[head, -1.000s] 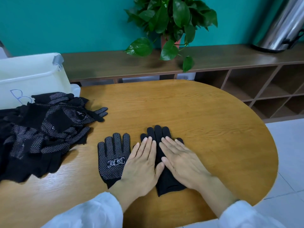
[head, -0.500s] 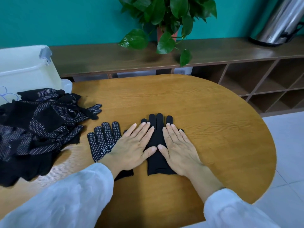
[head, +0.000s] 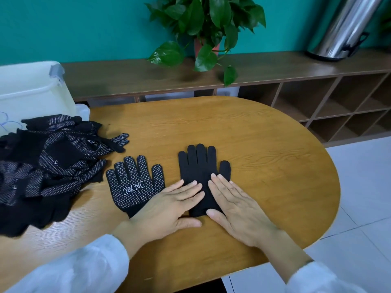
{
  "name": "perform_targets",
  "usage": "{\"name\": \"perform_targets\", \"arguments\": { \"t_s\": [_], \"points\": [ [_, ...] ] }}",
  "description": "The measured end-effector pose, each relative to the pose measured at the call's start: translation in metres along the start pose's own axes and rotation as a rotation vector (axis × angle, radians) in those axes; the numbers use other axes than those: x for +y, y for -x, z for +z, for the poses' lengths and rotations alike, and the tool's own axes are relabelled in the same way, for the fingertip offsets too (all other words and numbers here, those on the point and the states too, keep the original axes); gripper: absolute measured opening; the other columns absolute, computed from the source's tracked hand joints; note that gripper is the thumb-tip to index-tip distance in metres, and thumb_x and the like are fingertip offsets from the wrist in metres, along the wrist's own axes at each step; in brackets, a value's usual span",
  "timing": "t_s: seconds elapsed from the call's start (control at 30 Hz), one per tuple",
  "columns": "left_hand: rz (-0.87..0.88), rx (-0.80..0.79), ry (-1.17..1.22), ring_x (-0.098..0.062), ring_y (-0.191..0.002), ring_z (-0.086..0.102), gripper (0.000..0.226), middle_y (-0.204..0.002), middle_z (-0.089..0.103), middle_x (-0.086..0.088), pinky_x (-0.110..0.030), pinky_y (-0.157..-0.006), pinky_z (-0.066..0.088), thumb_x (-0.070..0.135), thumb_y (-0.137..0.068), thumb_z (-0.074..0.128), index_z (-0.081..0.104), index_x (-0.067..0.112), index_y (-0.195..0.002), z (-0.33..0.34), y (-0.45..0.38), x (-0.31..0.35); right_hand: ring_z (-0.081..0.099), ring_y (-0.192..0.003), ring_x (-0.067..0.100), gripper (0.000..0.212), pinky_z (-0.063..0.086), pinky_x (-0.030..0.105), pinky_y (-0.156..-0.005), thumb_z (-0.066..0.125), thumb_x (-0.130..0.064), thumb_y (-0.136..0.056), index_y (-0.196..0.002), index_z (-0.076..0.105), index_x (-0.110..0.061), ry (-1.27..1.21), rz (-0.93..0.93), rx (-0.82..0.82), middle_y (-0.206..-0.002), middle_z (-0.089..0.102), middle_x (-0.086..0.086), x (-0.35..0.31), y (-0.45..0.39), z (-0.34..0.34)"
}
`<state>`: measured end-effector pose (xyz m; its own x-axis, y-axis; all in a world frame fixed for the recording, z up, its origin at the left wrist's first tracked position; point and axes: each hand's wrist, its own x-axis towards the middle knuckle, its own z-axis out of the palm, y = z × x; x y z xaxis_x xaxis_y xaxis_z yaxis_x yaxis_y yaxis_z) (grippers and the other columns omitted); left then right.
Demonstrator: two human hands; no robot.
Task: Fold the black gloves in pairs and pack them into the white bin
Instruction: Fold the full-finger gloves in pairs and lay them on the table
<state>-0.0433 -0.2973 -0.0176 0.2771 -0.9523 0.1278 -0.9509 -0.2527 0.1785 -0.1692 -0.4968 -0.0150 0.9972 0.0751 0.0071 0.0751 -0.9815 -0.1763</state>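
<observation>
Both hands flat on the wooden table (head: 264,166), palms down, nothing pinched or gripped.

Left hand (head: 169,208): fingers straight and close together, pointing up and to the right. Fingertips on the lower left edge of the plain black glove (head: 197,166). Thumb stretched out along the table, just under the bottom end of that glove. Wrist side of the hand over the cuff of the dotted glove (head: 132,185).

Right hand (head: 237,206): fingers straight and close together, pointing up and to the left. Fingertips on the lower right part of the plain black glove, just below its thumb. Own thumb tip touching the bottom end of the glove.

Plain black glove lying flat between the 2 hands, near the middle of the table, its fingers pointing away from the person and sticking out past both sets of fingertips.

Dotted glove lying flat just to the left, white dots and a white label facing up, fingers pointing away too. Near the plain glove but not touching it.

Pile of black gloves (head: 46,166) heaped at the left edge of the table, some dotted sides up.

White bin (head: 31,92) behind the pile, at the far left. Inside of the bin hidden from here.

Long wooden shelf (head: 148,77) behind the table, with a green plant (head: 207,24) and a shiny metal can (head: 342,28) on top. White sleeves on both arms.
</observation>
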Motion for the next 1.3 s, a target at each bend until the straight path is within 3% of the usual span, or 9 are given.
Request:
{"name": "perform_targets", "arguments": {
  "t_s": [0.17, 0.3, 0.53, 0.67, 0.73, 0.8, 0.93, 1.03, 1.3],
  "points": [
    [0.105, 0.140, -0.104, -0.011, -0.126, 0.054, 0.055, -0.132, 0.062, -0.002, -0.030, -0.108, 0.040, 0.052, -0.094, 0.036, 0.070, 0.018, -0.120, -0.001, 0.002, 0.006, 0.000, -0.150, 0.010, 0.078, 0.005, 0.031, -0.117, 0.009, -0.067, -0.099, -0.155, 0.014, -0.012, 0.036, -0.026, 0.070, -0.163, 0.005, 0.002, -0.001, 0.014, 0.002],
    [0.126, 0.199, -0.074, -0.012, -0.118, 0.061, 0.043, -0.122, 0.068, -0.001, -0.030, -0.097, 0.051, 0.041, -0.093, 0.043, 0.075, 0.017, -0.110, 0.001, 0.008, 0.011, 0.022, -0.147, 0.013, 0.069, 0.015, 0.031, -0.118, 0.037, -0.055, -0.098, -0.149, 0.036, -0.009, 0.015, -0.070, 0.158, -0.157, 0.028, 0.003, -0.008, 0.025, 0.001],
    [-0.128, 0.248, 0.479, 0.007, -0.131, 0.043, 0.052, -0.134, 0.058, 0.011, -0.021, -0.111, 0.035, 0.055, -0.094, 0.048, 0.066, 0.017, -0.126, 0.004, 0.022, 0.014, 0.048, -0.130, 0.005, 0.059, 0.039, 0.028, -0.108, 0.065, -0.012, -0.074, -0.133, 0.060, -0.013, -0.229, 0.009, 0.384, -0.135, 0.059, -0.005, -0.012, 0.016, 0.012],
    [-0.207, 0.165, 0.447, 0.018, -0.138, 0.018, 0.076, -0.145, 0.033, 0.029, -0.013, -0.118, 0.010, 0.082, -0.076, 0.047, 0.051, 0.037, -0.137, -0.009, 0.027, 0.014, 0.057, -0.117, 0.005, 0.066, 0.042, 0.016, -0.101, 0.076, 0.015, -0.061, -0.121, 0.067, -0.012, -0.325, 0.054, 0.488, -0.121, 0.068, -0.004, -0.009, 0.011, 0.017],
    [-0.231, 0.084, 0.344, 0.022, -0.136, 0.006, 0.094, -0.143, 0.019, 0.040, -0.011, -0.116, -0.001, 0.089, -0.062, 0.052, 0.032, 0.044, -0.143, -0.014, 0.030, 0.011, 0.059, -0.111, 0.004, 0.054, 0.046, 0.016, -0.095, 0.078, 0.006, -0.066, -0.116, 0.070, -0.013, -0.351, 0.090, 0.571, -0.114, 0.071, -0.003, -0.009, 0.012, 0.018],
    [-0.218, 0.080, 0.291, 0.021, -0.136, 0.011, 0.095, -0.142, 0.025, 0.037, -0.013, -0.117, -0.001, 0.084, -0.063, 0.059, 0.034, 0.041, -0.144, -0.014, 0.030, 0.007, 0.062, -0.104, 0.004, 0.048, 0.051, 0.021, -0.086, 0.079, 0.001, -0.069, -0.114, 0.071, -0.015, -0.384, 0.154, 0.618, -0.108, 0.072, -0.006, -0.010, 0.012, 0.017],
    [-0.233, 0.333, 0.282, 0.008, -0.114, 0.049, 0.059, -0.119, 0.064, 0.017, -0.025, -0.117, 0.025, 0.062, -0.080, 0.054, 0.065, 0.024, -0.124, -0.009, 0.017, 0.006, 0.066, -0.093, 0.010, 0.038, 0.057, 0.032, -0.078, 0.082, -0.002, -0.072, -0.107, 0.074, -0.015, -0.429, 0.277, 0.678, -0.099, 0.072, -0.007, -0.014, 0.002, 0.017],
    [-0.359, 0.511, 0.303, 0.002, -0.088, 0.057, 0.043, -0.094, 0.072, 0.009, -0.032, -0.098, 0.044, 0.050, -0.086, 0.056, 0.074, 0.017, -0.107, -0.004, 0.005, 0.008, 0.067, -0.089, 0.015, 0.026, 0.056, 0.035, -0.076, 0.080, -0.016, -0.078, -0.104, 0.074, -0.013, -0.470, 0.408, 0.732, -0.095, 0.072, -0.001, -0.018, -0.017, 0.014],
    [-0.576, 0.589, 0.080, -0.010, -0.059, 0.063, 0.020, -0.059, 0.063, 0.009, -0.031, -0.089, 0.035, 0.019, -0.074, 0.085, 0.074, 0.017, -0.090, 0.003, -0.019, 0.005, 0.068, -0.071, 0.020, 0.021, 0.053, 0.030, -0.055, 0.083, -0.023, -0.075, -0.091, 0.075, -0.012, -0.229, 0.456, 0.770, -0.078, 0.072, -0.001, -0.018, -0.060, 0.020]
  ]
}}
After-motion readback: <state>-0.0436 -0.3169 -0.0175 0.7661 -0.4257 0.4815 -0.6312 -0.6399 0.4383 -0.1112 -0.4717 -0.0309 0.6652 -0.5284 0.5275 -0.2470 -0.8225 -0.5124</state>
